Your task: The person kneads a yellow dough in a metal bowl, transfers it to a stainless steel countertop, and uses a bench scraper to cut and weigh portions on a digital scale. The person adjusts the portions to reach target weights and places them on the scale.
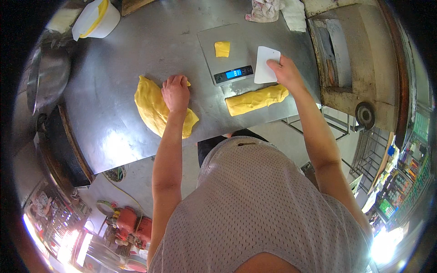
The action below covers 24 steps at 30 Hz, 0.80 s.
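My left hand (175,93) rests at the right side of a large yellow dough slab (152,107), fingers curled in. A small bit of yellow dough (189,83) pokes out by its fingertips; the rest of that grip is hidden under the hand. Between thumb and fingers, my right hand (286,72) grips a flat white dough scraper (264,66), held beside the kitchen scale (214,61). On the scale's plate lies a small square dough piece (222,49), and its blue display is lit. A long yellow dough log (255,100) stretches just below the scale and scraper.
The metal worktop (123,54) carries a white tub (101,20) with a yellow rim at the far left and crumpled cloths (268,10) at the far right. A large metal bowl (48,78) stands at the left edge. A worn, box-like machine (364,63) borders the right side.
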Each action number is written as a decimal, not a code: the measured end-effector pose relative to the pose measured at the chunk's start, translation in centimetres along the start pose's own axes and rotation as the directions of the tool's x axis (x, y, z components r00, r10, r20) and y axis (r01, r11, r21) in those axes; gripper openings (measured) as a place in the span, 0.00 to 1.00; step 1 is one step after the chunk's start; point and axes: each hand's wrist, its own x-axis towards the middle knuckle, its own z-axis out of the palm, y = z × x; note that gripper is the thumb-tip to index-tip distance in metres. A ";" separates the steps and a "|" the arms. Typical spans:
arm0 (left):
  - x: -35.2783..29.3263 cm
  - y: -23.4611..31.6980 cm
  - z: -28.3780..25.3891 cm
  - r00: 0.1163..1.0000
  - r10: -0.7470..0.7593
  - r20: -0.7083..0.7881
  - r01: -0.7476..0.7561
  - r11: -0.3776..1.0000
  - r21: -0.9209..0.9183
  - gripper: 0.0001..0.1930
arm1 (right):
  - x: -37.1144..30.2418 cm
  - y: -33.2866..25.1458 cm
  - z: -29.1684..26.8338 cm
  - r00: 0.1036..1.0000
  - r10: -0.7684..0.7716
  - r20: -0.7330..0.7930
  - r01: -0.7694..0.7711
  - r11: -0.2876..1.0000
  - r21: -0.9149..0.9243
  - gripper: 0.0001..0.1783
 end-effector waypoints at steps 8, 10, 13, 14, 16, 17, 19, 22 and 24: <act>0.4 2.1 -0.7 0.988 0.083 -0.131 -0.087 0.996 -0.022 0.10 | -0.5 -1.5 0.7 0.989 -0.132 0.060 0.140 0.978 -0.152 0.24; 0.4 2.9 -0.5 0.992 0.077 -0.101 -0.084 0.994 -0.069 0.11 | -0.3 -1.6 0.8 0.986 -0.150 0.069 0.160 0.971 -0.179 0.24; 0.5 4.0 0.2 0.996 0.076 -0.053 -0.082 0.990 -0.112 0.11 | 0.0 -1.8 1.1 0.979 -0.182 0.094 0.198 0.960 -0.197 0.24; 0.7 4.4 0.5 0.996 0.078 -0.037 -0.082 0.989 -0.122 0.11 | 0.1 -2.1 1.1 0.974 -0.199 0.104 0.216 0.956 -0.197 0.24; 1.0 4.8 1.5 0.995 0.087 -0.056 -0.093 0.987 -0.129 0.09 | 0.2 -3.3 1.2 0.966 -0.217 0.137 0.244 0.943 -0.227 0.24; 1.2 5.0 1.9 0.994 0.090 -0.065 -0.098 0.986 -0.132 0.09 | 0.4 -4.1 1.4 0.963 -0.217 0.158 0.252 0.933 -0.257 0.23; 1.9 5.9 2.5 0.993 0.103 -0.056 -0.109 0.986 -0.130 0.09 | 1.2 -4.7 2.2 0.950 -0.236 0.205 0.294 0.898 -0.327 0.22; 3.0 6.9 3.6 0.988 0.136 -0.068 -0.144 0.981 -0.130 0.09 | 3.7 -6.0 5.1 0.919 -0.263 0.294 0.375 0.815 -0.441 0.21; 3.7 7.5 4.4 0.986 0.148 -0.072 -0.156 0.981 -0.117 0.09 | 5.1 -7.9 7.1 0.910 -0.237 0.341 0.391 0.764 -0.513 0.21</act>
